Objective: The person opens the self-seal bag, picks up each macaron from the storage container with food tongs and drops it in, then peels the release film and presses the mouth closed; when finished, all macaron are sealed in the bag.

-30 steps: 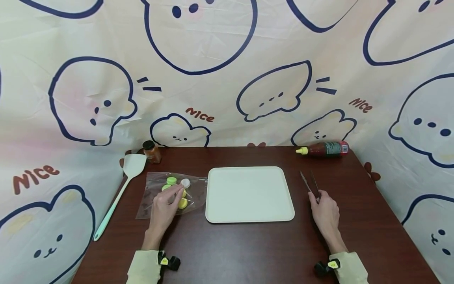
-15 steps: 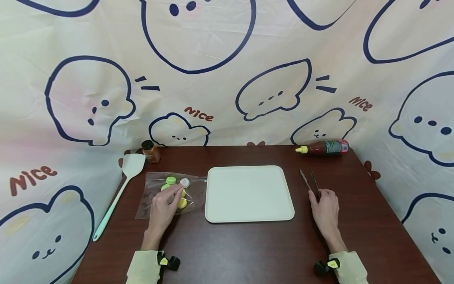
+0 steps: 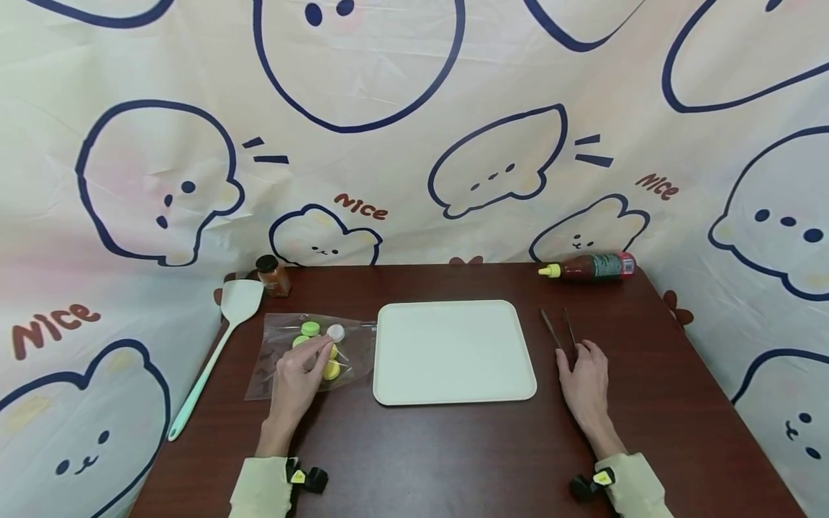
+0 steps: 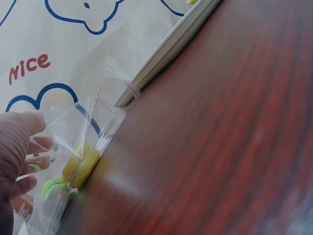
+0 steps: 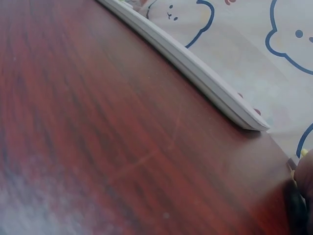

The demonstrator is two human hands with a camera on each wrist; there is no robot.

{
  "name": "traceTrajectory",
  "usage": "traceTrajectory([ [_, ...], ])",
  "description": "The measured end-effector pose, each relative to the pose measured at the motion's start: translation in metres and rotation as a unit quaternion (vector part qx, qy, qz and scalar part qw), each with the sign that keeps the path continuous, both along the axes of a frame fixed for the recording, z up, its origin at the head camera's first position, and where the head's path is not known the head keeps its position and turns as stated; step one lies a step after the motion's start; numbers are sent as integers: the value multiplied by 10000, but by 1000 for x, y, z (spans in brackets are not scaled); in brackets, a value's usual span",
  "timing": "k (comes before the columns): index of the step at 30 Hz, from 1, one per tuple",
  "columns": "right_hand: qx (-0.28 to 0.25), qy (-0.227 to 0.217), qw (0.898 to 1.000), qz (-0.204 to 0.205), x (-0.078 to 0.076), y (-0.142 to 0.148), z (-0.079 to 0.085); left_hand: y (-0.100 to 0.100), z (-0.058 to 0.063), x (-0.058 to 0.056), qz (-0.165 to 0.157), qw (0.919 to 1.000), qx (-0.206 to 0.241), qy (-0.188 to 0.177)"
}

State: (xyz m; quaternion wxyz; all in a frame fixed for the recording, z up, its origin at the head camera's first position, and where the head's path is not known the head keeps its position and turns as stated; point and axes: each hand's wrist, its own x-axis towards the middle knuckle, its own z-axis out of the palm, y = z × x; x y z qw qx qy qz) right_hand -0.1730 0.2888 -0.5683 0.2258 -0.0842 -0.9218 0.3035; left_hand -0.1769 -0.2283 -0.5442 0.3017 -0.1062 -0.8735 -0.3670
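Note:
In the head view, a clear plastic zip bag (image 3: 272, 363) lies left of centre with green, yellow and white macarons in it. A green macaron (image 3: 310, 329), a white one (image 3: 335, 332) and a yellow one (image 3: 331, 370) show through the film. My left hand (image 3: 296, 381) is over the bag and pinches its upper film between thumb and fingertips. Yellow macarons (image 4: 80, 166) show inside the raised bag in the left wrist view. On the right, my right hand (image 3: 586, 388) holds slim metal tongs (image 3: 549, 327), their tips apart and pointing away from me.
A white rectangular tray (image 3: 453, 352) lies between the hands, close to the bag's right edge. A spatula (image 3: 239, 302) and a small spice jar (image 3: 274, 277) are at the back left. A sauce bottle (image 3: 589, 267) lies on its side at the back right.
My right hand has shifted slightly left, toward the tray, with the tongs. My left hand stays at the bag. The head view has drifted slightly.

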Motion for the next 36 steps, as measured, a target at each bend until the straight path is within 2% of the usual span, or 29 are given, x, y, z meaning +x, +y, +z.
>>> traceTrajectory([
  [8,184,-109,9998,-22,3,1,8,-1,-2,-1,-8,10000,-9,63],
  [14,-262,-181,9994,158,3,2,23,-1,0,-2,-52,9998,-35,179],
  [20,-890,-181,9939,624,-1,-10,39,0,2,-2,-64,9999,-6,106],
  [26,-1182,-124,9834,1373,-3,-48,53,0,1,-2,-14,9999,25,128],
  [28,-1403,-218,9745,1737,-2,-64,56,0,1,-3,-12,9999,48,144],
  [30,-1773,-383,9601,2130,-1,-83,59,0,0,-3,-5,9998,61,165],
  [33,-2438,-660,9264,2794,1,-115,58,-1,-1,-3,11,9998,71,163],
  [36,-2972,-995,8838,3473,5,-150,57,-1,-1,-3,27,9998,71,160],
])
